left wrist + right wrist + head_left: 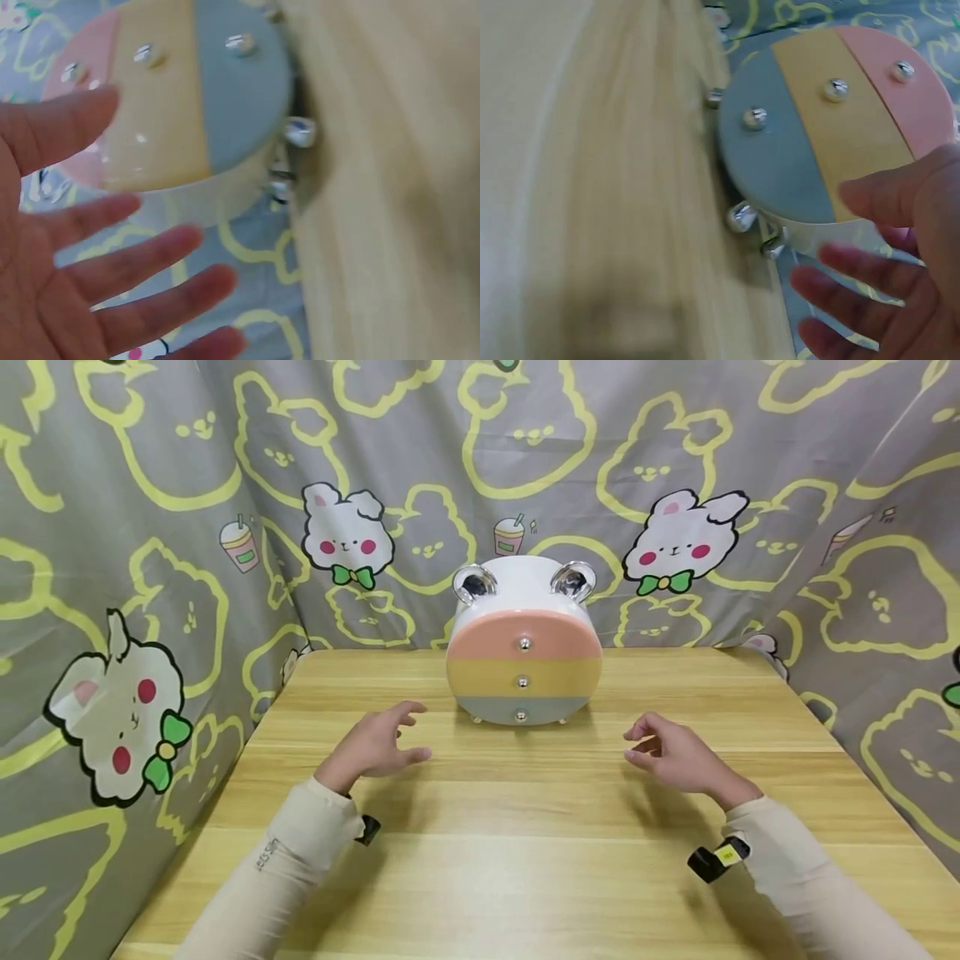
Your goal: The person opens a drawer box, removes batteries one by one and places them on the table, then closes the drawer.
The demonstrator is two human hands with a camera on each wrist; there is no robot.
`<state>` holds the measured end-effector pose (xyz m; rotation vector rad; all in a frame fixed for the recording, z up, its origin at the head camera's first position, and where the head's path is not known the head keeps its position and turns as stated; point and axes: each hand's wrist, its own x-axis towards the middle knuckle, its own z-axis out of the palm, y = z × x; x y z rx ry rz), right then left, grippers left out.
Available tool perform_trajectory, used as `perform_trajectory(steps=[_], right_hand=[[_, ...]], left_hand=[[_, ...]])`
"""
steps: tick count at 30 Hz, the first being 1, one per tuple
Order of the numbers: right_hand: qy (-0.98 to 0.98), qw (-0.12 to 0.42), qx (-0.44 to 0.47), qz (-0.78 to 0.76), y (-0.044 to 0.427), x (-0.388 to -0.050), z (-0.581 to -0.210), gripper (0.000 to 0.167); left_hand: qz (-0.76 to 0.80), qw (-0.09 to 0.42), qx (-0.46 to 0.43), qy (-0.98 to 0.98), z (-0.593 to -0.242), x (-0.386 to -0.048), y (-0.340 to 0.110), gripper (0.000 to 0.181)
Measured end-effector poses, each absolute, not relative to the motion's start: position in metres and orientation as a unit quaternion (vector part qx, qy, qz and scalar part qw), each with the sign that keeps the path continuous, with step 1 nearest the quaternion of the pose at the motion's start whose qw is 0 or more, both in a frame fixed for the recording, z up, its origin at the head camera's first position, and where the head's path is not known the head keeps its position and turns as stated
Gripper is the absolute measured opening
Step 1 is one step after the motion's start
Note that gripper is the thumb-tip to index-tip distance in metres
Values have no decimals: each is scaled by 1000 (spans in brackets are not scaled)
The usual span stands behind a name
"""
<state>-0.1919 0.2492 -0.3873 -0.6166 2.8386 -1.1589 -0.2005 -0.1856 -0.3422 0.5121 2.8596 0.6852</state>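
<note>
A small oval drawer box [523,670] stands upright on short silver feet towards the back of the table. Its front has pink, yellow and grey-blue bands, each with a round silver knob, and two shiny ears top its white body. To the box's left, my left hand [382,743] hovers apart from it, fingers spread and holding nothing. On the other side my right hand [671,753] is also in the air, its fingers slightly bent and nothing between them. Both wrist views show the box, the left hand [97,247] and the right hand [907,262] in front of it.
A light wood-grain table [480,860] lies under the box and hands. Grey curtains [427,443] with yellow outlines and white rabbit prints hang behind the table and along both sides. Each sleeved wrist carries a black strap-on device [708,862].
</note>
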Motion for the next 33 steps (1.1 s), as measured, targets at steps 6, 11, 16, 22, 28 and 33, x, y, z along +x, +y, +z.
perform_trajectory(steps=[6, 11, 16, 22, 28, 33], right_hand=[[836, 102, -230, -487, 243, -206, -379, 37], [781, 171, -216, -561, 233, -214, -370, 38], [734, 207, -169, -625, 222, -218, -362, 37], [724, 297, -174, -598, 221, -220, -353, 39], [741, 321, -285, -517, 219, -225, -353, 43], [781, 205, -259, -530, 202, -229, -360, 23]], left_hand=[[258, 278, 280, 882, -315, -215, -190, 95], [358, 345, 407, 766, -311, -229, -184, 121], [451, 278, 481, 698, -318, -236, -169, 121], [523, 96, 473, 702, -323, -241, -153, 96], [548, -136, 354, 746, -316, -255, -137, 40], [546, -218, 255, 768, -305, -269, -132, 30]])
